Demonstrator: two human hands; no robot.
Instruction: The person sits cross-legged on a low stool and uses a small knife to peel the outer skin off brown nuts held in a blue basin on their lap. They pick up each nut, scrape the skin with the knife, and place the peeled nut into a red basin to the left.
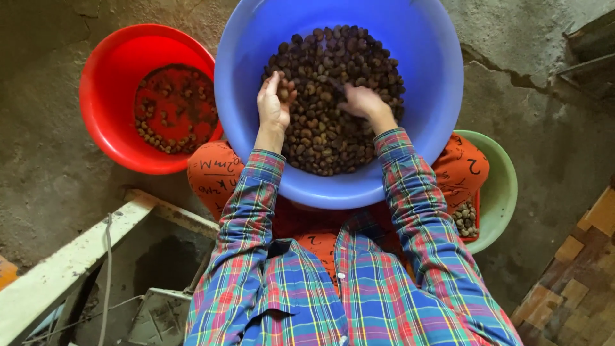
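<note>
wooden plank (70, 263): pale, slants along lower left, beside the person's knee; a thin cable runs along it.
red bowl (112, 102): on the floor at left, within reach of the left arm; holds only a thin layer of dark nuts, mostly bare bottom.
left hand (274, 102): inside the blue bowl at its left side, fingers curled closed round one or two nuts, raised just above the pile.
blue bowl (435, 83): biggest, resting on the lap across orange-clothed knees, so both hands work in it without reaching.
nuts (320, 134): dark brown, heaped in the middle and far part of the blue bowl.
right hand (364, 102): palm down on the pile, fingers buried among nuts; blurred, can't tell if it grips anything.
green bowl (503, 186): low at right, half hidden under the right knee and sleeve; some nuts show at its near edge.
floor (38, 160): rough cracked concrete.
</note>
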